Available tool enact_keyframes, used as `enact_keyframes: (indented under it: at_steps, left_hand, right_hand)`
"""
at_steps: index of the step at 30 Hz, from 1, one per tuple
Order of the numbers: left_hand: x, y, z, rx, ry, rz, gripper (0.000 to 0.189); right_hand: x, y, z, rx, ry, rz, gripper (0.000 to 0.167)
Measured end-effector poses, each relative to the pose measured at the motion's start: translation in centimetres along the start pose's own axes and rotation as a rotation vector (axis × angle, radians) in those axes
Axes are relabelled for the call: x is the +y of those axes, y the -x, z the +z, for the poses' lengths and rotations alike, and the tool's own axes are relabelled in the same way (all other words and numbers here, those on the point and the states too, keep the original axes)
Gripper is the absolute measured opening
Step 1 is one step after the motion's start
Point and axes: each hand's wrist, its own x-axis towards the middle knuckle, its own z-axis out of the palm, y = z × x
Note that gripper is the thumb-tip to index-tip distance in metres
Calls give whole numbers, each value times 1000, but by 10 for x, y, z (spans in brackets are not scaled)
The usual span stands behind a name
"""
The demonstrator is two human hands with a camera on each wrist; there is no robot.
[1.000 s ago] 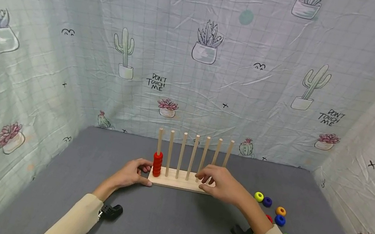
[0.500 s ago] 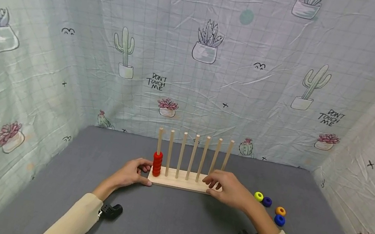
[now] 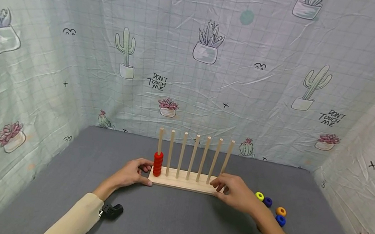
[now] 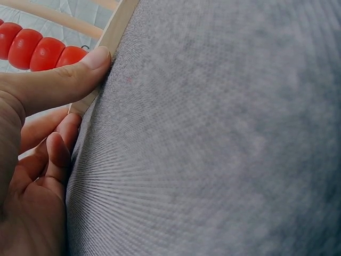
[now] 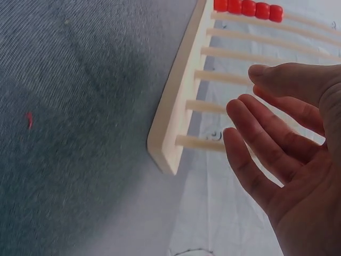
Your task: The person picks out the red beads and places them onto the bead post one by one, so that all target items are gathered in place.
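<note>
A wooden peg rack (image 3: 177, 182) stands upright on the table, with several bare pegs. Red beads (image 3: 157, 164) are stacked on its leftmost peg. My left hand (image 3: 131, 173) holds the left end of the base; in the left wrist view the thumb (image 4: 96, 58) lies on its front edge and the fingers are curled at its end. My right hand (image 3: 234, 192) is at the rack's right end, overlapping it in the head view. In the right wrist view its fingers (image 5: 261, 128) are loosely bent, apart from the pegs, with nothing between them.
To the right of my right hand lie loose beads on the grey table (image 3: 171, 227): a yellow one (image 3: 259, 196), a purple one (image 3: 267, 202), an orange one (image 3: 281, 211) and a blue one (image 3: 280, 220). A printed cloth (image 3: 193, 77) surrounds the table's back and sides.
My right hand has moved to the right along the rack, from its middle-right pegs to its right end. The forearm now hides the red and green loose beads. My left hand has stayed put.
</note>
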Motion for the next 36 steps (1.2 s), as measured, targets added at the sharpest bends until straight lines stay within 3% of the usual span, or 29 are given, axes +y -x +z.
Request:
enact_keyframes:
  at_steps: [13, 24, 31, 36]
  left_hand:
    - [1, 0, 1, 9, 4, -13, 73]
    - [3, 1, 1, 4, 18, -15, 73]
    - [3, 0, 0, 2, 20, -18, 73]
    - [3, 0, -1, 6, 16, -19, 73]
  right_hand:
    - [21, 22, -7, 29, 17, 58, 24]
    - [51, 61, -29, 77, 22, 167, 28]
    - [64, 85, -35, 98, 46, 168, 25]
    - [70, 99, -35, 80, 5, 190, 24]
